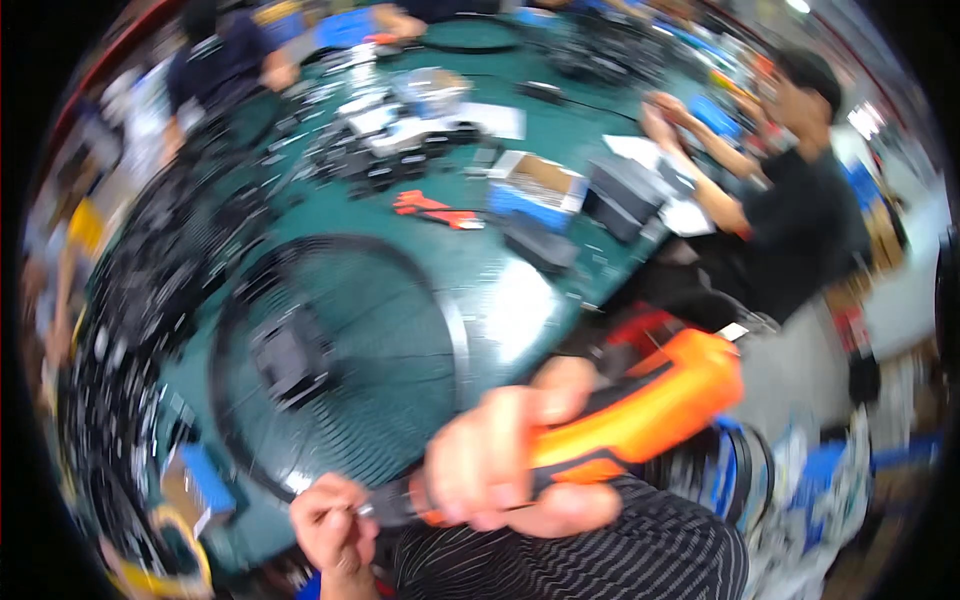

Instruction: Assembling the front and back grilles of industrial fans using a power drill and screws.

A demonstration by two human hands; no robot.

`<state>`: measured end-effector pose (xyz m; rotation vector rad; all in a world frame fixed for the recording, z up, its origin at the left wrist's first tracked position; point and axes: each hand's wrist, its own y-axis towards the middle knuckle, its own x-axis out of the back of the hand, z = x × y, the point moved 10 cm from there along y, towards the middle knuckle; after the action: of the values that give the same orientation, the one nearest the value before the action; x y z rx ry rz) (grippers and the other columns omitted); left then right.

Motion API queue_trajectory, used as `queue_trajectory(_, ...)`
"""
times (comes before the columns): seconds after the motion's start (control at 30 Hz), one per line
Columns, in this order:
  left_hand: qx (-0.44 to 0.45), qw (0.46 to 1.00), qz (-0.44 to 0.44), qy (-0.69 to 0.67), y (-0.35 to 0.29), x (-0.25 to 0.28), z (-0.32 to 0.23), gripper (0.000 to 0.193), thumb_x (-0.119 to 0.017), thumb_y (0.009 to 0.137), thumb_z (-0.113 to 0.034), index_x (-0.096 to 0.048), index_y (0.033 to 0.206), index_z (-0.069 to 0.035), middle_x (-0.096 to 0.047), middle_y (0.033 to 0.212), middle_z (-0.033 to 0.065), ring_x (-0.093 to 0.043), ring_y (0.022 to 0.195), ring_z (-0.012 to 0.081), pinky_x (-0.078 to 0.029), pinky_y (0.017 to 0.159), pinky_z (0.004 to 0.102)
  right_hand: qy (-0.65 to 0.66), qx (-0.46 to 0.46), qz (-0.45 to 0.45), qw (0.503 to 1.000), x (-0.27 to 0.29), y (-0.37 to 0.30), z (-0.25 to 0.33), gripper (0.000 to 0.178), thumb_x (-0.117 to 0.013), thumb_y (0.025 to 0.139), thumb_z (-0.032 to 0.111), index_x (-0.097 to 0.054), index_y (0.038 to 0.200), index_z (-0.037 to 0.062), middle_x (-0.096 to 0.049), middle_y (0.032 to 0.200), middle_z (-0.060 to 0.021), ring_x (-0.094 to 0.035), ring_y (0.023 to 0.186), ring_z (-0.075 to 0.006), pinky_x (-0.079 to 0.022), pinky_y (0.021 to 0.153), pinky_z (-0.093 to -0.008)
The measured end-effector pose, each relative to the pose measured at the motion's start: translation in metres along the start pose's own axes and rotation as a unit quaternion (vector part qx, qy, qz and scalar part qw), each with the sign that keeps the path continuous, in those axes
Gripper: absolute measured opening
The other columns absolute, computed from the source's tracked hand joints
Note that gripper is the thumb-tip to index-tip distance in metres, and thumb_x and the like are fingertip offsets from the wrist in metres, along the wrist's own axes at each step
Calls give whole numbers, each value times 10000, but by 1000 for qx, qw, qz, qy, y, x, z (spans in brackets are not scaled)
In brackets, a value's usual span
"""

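Note:
My right hand [500,450] is wrapped round the body of an orange and black electric screwdriver [650,405], held above my lap at the table's near edge. Its dark nose points left, toward my left hand [333,520]. The fingers of that hand are pinched together right at the tip; whatever sits between them is too small and blurred to make out. Beyond both hands a round black wire fan guard [455,340] lies on the green table [510,300]. A black motor housing [290,352] rests on the guard, left of its middle.
Black parts [150,290] are heaped along the left edge. Red-handled pliers [438,210], an open blue and white box [537,185] and a dark grey box [622,195] lie farther back. A small blue box [198,490] is near left. A co-worker [800,200] sits at right; others work across.

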<state>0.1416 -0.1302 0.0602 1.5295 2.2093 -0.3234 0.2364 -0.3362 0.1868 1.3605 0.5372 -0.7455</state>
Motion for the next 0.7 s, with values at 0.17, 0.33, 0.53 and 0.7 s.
queue_trajectory(0.17,71,988,44,-126,1,-6,7,187,-652,919,-120,-676,1016,39,-632,922,193,-588,633,153,-475,533,242,-61,-39,-55,996,-6,2,-17,509,-637,832,92,-411,1282,18,-500,784,-76,-534,582,-191,-491,561,-335)
queue_trajectory(0.33,96,967,62,-228,3,-9,8,194,-578,981,-100,-653,1124,8,-693,977,141,-581,630,116,-402,500,218,-50,26,-15,998,-17,-2,-26,555,-668,828,164,-423,1284,-33,-532,870,-100,-553,668,-190,-483,620,-327)
queue_trajectory(0.53,127,947,56,-289,2,-6,21,187,-555,982,-93,-653,1099,15,-690,950,162,-580,622,144,-441,541,242,-90,11,-1,996,-24,-4,-31,463,-646,841,171,-506,1243,-11,-503,808,-55,-490,598,-153,-421,579,-285)
queue_trajectory(0.7,146,946,55,-284,3,-10,26,185,-563,999,-117,-653,1103,8,-687,953,155,-572,611,131,-440,535,235,-87,54,-3,995,-27,-6,-26,460,-646,843,166,-500,1244,-7,-500,808,-52,-501,596,-156,-425,577,-288)
